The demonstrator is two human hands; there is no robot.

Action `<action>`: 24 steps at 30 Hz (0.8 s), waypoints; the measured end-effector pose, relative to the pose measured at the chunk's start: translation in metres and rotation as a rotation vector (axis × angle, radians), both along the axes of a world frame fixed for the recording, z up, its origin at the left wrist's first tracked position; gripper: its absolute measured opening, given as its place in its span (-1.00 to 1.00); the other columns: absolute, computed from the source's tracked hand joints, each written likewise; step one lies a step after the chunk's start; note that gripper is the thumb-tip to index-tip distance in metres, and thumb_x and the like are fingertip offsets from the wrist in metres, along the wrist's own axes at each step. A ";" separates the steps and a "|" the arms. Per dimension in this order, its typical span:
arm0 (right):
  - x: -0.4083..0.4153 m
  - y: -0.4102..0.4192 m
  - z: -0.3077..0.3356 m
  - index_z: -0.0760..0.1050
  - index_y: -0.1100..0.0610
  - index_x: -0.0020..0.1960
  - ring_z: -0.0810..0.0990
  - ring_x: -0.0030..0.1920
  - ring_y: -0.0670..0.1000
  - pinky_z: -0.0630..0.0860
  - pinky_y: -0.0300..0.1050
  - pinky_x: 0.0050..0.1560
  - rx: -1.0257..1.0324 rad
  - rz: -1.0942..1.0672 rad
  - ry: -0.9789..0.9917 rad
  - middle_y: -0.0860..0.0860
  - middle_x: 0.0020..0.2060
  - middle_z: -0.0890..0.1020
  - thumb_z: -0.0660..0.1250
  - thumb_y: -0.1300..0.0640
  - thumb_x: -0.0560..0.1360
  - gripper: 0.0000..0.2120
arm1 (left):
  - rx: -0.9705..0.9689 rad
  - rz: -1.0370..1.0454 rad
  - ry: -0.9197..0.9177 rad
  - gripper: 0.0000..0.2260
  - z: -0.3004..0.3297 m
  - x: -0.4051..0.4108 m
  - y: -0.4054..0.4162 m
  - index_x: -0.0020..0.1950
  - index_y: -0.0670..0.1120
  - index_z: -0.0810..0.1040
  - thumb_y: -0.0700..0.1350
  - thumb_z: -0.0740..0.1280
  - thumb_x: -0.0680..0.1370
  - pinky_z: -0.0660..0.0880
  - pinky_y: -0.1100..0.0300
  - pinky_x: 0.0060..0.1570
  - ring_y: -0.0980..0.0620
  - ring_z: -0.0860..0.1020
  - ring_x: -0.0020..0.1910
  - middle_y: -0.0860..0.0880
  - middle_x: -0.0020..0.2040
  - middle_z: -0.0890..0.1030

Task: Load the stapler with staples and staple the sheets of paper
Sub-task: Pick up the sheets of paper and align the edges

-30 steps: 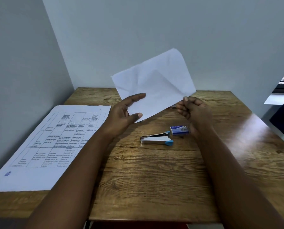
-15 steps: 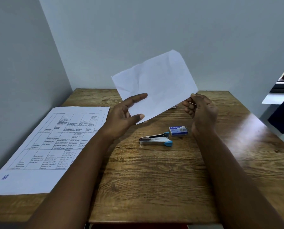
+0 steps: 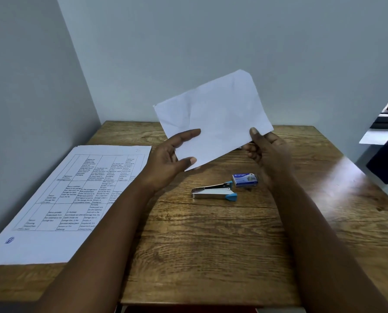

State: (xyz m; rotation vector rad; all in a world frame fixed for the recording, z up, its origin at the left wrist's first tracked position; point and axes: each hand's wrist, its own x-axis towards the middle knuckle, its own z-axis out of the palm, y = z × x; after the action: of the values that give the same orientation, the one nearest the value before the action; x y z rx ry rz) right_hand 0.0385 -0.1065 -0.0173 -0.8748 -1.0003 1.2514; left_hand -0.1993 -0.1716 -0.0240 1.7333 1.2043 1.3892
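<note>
While both hands hold a small white sheet point(image 3: 213, 123) up over the table point(image 3: 211, 245), the stapling looks not yet begun, judging by how things lie. Left hand point(image 3: 172, 161) pinches the sheet's lower left edge, thumb on the near face and the index finger straight along it. Right hand point(image 3: 265, 147) grips the lower right corner, thumb up on the near face, other fingers curled behind (something thin may show by those fingers, too small to tell). Whether it is one sheet or several stacked cannot be told. Stapler point(image 3: 213, 192) lies flat on the table below the sheet, untouched, its top arm slightly raised; whether staples are inside cannot be seen. Staple box point(image 3: 245, 180) sits just beside the stapler's blue end, and it is unclear if it is open. A printed page point(image 3: 75, 199) with a table on it lies at the left side of the table, well apart from the stapler. Likely left to do: load staples (if not already in), align the sheets, press the stapler on a corner.
</note>
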 end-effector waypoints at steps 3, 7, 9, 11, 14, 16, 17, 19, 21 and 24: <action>0.002 -0.002 0.000 0.61 0.18 0.00 0.67 -0.35 -0.10 0.56 -0.29 -0.35 0.019 -0.056 -0.103 0.02 -0.36 0.69 0.40 0.18 0.54 -0.92 | -0.041 0.075 0.009 -0.60 -0.001 -0.001 0.002 0.39 0.02 0.53 -0.24 0.39 0.57 0.40 0.53 -0.18 0.29 0.40 -0.45 0.33 -0.29 0.59; 0.002 -0.003 0.001 0.60 0.18 0.03 0.69 -0.33 -0.09 0.57 -0.27 -0.36 0.001 -0.074 -0.180 0.09 -0.25 0.70 0.38 0.22 0.55 -0.93 | -0.131 0.105 -0.154 -0.70 0.004 0.005 0.000 0.32 -0.08 0.60 -0.30 0.30 0.62 0.57 0.20 0.16 0.24 0.62 0.11 0.10 0.21 0.64; 0.001 -0.003 0.000 0.59 0.17 0.02 0.68 -0.35 -0.10 0.57 -0.28 -0.37 0.000 -0.072 -0.208 0.09 -0.25 0.69 0.38 0.22 0.55 -0.94 | -0.138 0.135 -0.166 -0.71 0.003 0.005 0.000 0.29 -0.15 0.61 -0.35 0.30 0.60 0.60 0.29 0.00 0.24 0.65 0.01 -0.01 0.17 0.65; 0.001 -0.002 -0.002 0.59 0.13 -0.02 0.66 -0.37 -0.13 0.56 -0.29 -0.38 0.018 -0.063 -0.275 0.03 -0.30 0.70 0.39 0.22 0.55 -0.97 | -0.123 0.172 -0.186 -0.71 0.003 0.005 0.000 0.26 -0.23 0.60 -0.41 0.30 0.57 0.53 0.45 -0.22 0.32 0.63 -0.24 0.00 -0.06 0.65; 0.000 -0.001 -0.005 0.62 0.17 0.01 0.67 -0.22 -0.13 0.58 -0.31 -0.19 0.096 0.112 -0.541 0.06 -0.18 0.72 0.49 0.15 0.45 -0.83 | -0.098 0.262 -0.253 -0.68 0.005 0.001 0.000 0.28 -0.23 0.59 -0.43 0.31 0.56 0.54 0.43 -0.21 0.29 0.63 -0.27 0.03 -0.10 0.63; -0.002 -0.004 -0.005 0.62 0.11 0.10 0.68 -0.02 -0.07 0.61 -0.21 0.00 0.109 0.333 -0.755 0.05 -0.02 0.69 0.56 -0.01 0.31 -0.59 | -0.076 0.309 -0.253 -0.65 0.004 -0.004 0.004 0.31 -0.13 0.59 -0.37 0.35 0.56 0.63 0.12 0.06 0.06 0.68 -0.01 -0.02 0.15 0.64; -0.003 -0.006 -0.005 0.61 0.03 0.14 0.65 0.08 -0.06 0.59 -0.13 0.12 0.115 0.431 -0.884 0.00 0.05 0.67 0.59 -0.09 0.25 -0.50 | -0.070 0.323 -0.230 -0.64 0.003 -0.006 0.005 0.32 -0.08 0.59 -0.34 0.36 0.56 0.59 -0.04 0.16 -0.04 0.66 0.01 -0.01 0.20 0.62; -0.005 -0.009 -0.005 0.55 -0.17 0.22 0.52 0.22 -0.15 0.45 -0.08 0.27 0.161 0.573 -1.135 -0.19 0.18 0.58 0.61 -0.25 0.15 -0.34 | -0.068 0.343 -0.202 -0.60 0.002 -0.010 0.007 0.34 -0.01 0.57 -0.31 0.38 0.55 0.54 -0.18 0.20 -0.10 0.49 -0.23 0.05 0.06 0.56; -0.003 -0.011 -0.003 0.47 -0.27 0.27 0.42 0.26 -0.24 0.37 -0.12 0.28 0.195 0.661 -1.267 -0.31 0.21 0.50 0.59 -0.31 0.10 -0.23 | -0.069 0.357 -0.200 -0.57 0.000 -0.011 0.009 0.35 0.05 0.57 -0.30 0.39 0.54 0.52 -0.20 0.17 -0.08 0.32 -0.29 0.08 -0.09 0.46; 0.004 -0.009 -0.002 0.46 -0.27 0.28 0.43 0.26 -0.23 0.33 -0.04 0.38 0.204 0.707 -1.347 -0.29 0.22 0.51 0.63 -0.20 0.16 -0.27 | -0.088 0.353 -0.224 -0.55 0.001 -0.011 0.009 0.35 0.07 0.57 -0.31 0.40 0.53 0.49 -0.24 0.18 -0.09 0.30 -0.24 0.10 -0.12 0.42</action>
State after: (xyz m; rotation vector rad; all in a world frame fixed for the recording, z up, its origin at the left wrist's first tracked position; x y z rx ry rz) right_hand 0.0428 -0.1156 -0.0192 -1.2531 -2.6269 0.9668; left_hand -0.2106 -0.1624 -0.0234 1.3067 1.4666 1.6540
